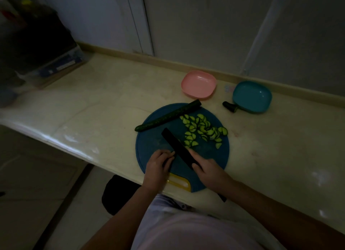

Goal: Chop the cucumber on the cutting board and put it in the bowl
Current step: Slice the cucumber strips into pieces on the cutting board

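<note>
One uncut cucumber (168,118) lies slantwise across the cutting board (214,156), beyond the knife (177,147) the right hand (205,167) grips, nearer the left hand (158,162) (curled beside it; whether holding anything, I cannot tell).

Scene dim.

- Pale cream stone countertop (97,104) runs from 9 o'clock to 4 o'clock, with a glossy front edge.
- Beige raised strip (130,52) lines its back edge, against the white wall panels (196,25). A dark vertical seam (141,20) sits at 12 o'clock.
- Clear plastic storage bin (61,63) stands at 10 o'clock on the counter's far left end, with blue packaging showing through its wall.
- Bulky dark mass (37,35) lies on top of the bin. It is too murky to identify.
- Rounded black object (119,193) is at 7 o'clock, below the counter's edge. Its kind is unclear.
- Pale tiled floor (37,184) is at 8 o'clock.
</note>
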`<state>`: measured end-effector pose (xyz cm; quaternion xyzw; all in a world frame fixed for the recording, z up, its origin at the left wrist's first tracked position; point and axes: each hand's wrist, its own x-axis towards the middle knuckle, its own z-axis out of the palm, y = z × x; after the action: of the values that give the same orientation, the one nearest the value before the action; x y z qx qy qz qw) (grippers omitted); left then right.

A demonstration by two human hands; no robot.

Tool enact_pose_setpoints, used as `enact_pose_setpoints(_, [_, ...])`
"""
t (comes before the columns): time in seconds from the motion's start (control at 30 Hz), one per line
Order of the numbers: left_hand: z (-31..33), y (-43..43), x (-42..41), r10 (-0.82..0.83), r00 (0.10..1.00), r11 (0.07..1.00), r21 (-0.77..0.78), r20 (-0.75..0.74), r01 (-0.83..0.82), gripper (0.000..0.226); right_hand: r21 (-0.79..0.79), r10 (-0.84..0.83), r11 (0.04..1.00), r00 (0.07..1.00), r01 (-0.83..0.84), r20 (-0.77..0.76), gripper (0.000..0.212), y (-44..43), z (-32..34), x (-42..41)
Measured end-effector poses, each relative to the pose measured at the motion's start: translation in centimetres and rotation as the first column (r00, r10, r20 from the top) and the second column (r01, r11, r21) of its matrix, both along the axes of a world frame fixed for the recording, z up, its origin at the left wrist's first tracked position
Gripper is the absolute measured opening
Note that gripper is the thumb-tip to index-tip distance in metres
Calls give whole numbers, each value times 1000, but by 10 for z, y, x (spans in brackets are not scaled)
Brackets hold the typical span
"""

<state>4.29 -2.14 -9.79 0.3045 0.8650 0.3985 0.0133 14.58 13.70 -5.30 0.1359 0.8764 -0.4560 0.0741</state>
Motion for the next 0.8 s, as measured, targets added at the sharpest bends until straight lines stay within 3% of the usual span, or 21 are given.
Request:
enact_pose_setpoints(0.63, [0, 1, -2, 15, 999, 999, 35, 40, -17, 11, -112, 12, 994, 1000, -10, 19, 51, 1, 10, 7])
enact_pose_setpoints(0.8, [-1, 1, -1, 25, 999, 999, 24, 37, -26, 14, -29, 47, 998, 999, -46, 26, 51, -3, 7, 1])
